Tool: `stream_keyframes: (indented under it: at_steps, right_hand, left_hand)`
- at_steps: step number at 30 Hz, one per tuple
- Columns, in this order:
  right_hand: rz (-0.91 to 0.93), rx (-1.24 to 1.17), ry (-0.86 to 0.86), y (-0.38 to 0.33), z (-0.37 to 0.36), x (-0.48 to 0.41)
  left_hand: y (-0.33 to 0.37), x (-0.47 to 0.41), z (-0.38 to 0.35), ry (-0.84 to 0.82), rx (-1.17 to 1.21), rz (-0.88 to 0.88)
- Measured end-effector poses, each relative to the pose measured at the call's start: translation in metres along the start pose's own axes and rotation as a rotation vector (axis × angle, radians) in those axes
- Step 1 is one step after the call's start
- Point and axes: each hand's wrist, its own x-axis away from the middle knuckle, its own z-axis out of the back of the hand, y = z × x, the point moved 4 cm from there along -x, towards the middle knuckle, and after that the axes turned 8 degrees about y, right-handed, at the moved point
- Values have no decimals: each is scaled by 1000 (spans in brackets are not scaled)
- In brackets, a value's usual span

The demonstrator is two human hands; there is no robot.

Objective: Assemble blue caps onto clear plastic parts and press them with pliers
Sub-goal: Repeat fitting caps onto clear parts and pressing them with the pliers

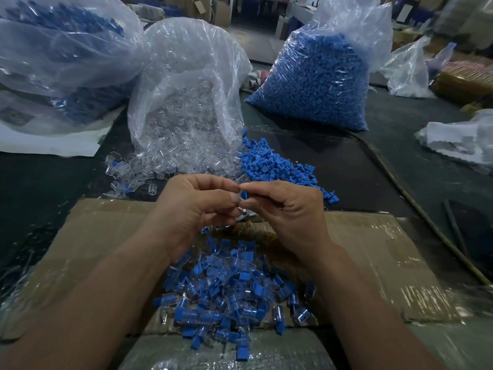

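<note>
The person is working with two bare hands and two bare forearms. The left hand is showing skin folds over its knuckles and a thumbnail trimmed short. The right hand is showing deep creases around the base of the thumb and fine lines at the wrist. The left forearm and the right forearm are showing uncovered from the wrists to the lower picture edge, where they are blurring slightly.

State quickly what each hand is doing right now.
Left hand: closed, pinching a small blue piece.
Right hand: closed, pinching the same piece.
</note>
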Motion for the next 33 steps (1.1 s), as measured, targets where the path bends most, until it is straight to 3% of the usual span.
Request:
stream_keyframes:
  at_steps: [10, 14, 18, 24, 27, 33]
  right_hand:
    - [-4, 2, -96, -1, -1, 0]
    - [-258, 7, -185, 6, 5, -3]
    - [-447, 169, -238, 25, 25, -5]
    - [-636, 371, -596, 41, 32, 2]
    - [-630, 456, -740, 41, 27, 8]
    - [-565, 542, -791, 41, 21, 10]
  left_hand:
    - [-4, -2, 0, -49, -105, -5]
    - [-5, -2, 0, -50, -130, -22]
    - [-1, -2, 4, 13, -108, -44]
    - [1, -4, 6, 51, -103, -70]
    - [1, -5, 7, 64, -107, -78]
    - [0, -5, 7, 61, -101, -89]
